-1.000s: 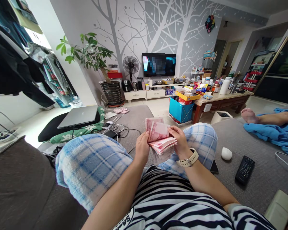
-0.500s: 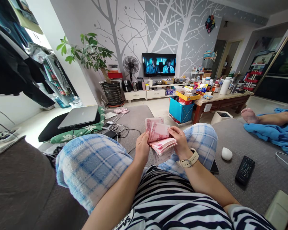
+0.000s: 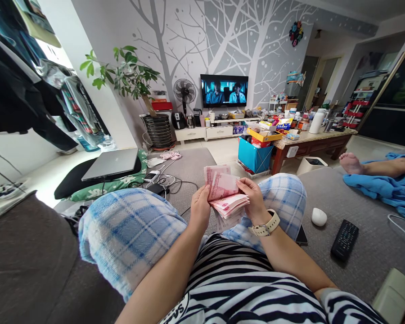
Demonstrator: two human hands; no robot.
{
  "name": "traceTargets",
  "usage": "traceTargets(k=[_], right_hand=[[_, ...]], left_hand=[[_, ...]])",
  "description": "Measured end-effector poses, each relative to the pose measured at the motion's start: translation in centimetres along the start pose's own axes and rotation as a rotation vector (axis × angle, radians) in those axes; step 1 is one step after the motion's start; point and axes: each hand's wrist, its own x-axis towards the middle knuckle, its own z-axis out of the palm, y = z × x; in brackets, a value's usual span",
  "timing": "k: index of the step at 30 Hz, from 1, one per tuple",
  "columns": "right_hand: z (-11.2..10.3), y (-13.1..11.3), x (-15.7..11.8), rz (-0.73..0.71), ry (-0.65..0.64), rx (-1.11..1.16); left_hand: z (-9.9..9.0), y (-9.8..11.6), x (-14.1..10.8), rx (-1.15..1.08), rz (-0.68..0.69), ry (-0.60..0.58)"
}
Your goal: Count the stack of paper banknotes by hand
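Several red-pink banknotes [image 3: 227, 200] are fanned out between my two hands, above my lap and the blue-and-white plaid trousers [image 3: 135, 227]. My left hand [image 3: 201, 204] is closed on their left edge, with the thumb over the paper. On the right edge, my right hand [image 3: 252, 200] pinches the notes between thumb and fingers; a beige watch [image 3: 267, 225] is on that wrist. Some notes stand upright at the top, while others lie folded lower down in a loose stack.
To the right on the grey sofa [image 3: 313, 252] lie a white mouse [image 3: 319, 217] and a black remote [image 3: 344, 240]. Another person's bare foot [image 3: 350, 163] rests beyond them. Leftward are a laptop [image 3: 111, 164] and cables. A cluttered table [image 3: 310, 140] stands ahead.
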Motion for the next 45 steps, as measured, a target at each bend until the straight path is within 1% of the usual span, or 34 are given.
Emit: traceTargets(k=[8,12,15,21,25,28,31,33,37,41,45], right_hand=[[0.00,0.23,0.08,-0.023,-0.046,-0.015],[-0.10,0.24,0.15,-0.011,0.000,-0.026],[-0.08,0.07,0.13,0.007,0.011,-0.012],[0.01,0.24,0.12,0.040,-0.036,0.032],[-0.01,0.30,0.07,0.045,-0.020,0.027],[0.01,0.18,0.04,0.036,-0.020,0.007],[-0.01,0.17,0.07,0.034,-0.034,0.009],[-0.05,0.23,0.10,0.032,-0.034,0.012],[-0.12,0.28,0.12,0.022,-0.026,0.003],[-0.11,0.24,0.11,0.023,-0.029,0.002],[-0.10,0.25,0.12,0.020,-0.038,-0.009]], left_hand=[[0.16,0.13,-0.16,-0.041,-0.009,-0.015],[0.12,0.06,-0.14,-0.100,-0.083,-0.089],[0.10,0.12,-0.18,-0.116,-0.101,-0.129],[0.15,0.18,-0.27,-0.071,-0.104,-0.108],[0.13,0.06,-0.21,-0.092,-0.116,-0.124],[0.12,0.16,-0.19,-0.046,-0.067,-0.067],[0.05,0.18,-0.10,0.058,0.009,0.058],[-0.01,0.04,0.02,0.092,0.030,0.113],[-0.06,-0.22,0.18,0.108,0.016,0.115],[0.07,0.04,0.04,0.135,0.011,0.146],[0.26,0.43,-0.15,0.121,0.013,0.098]])
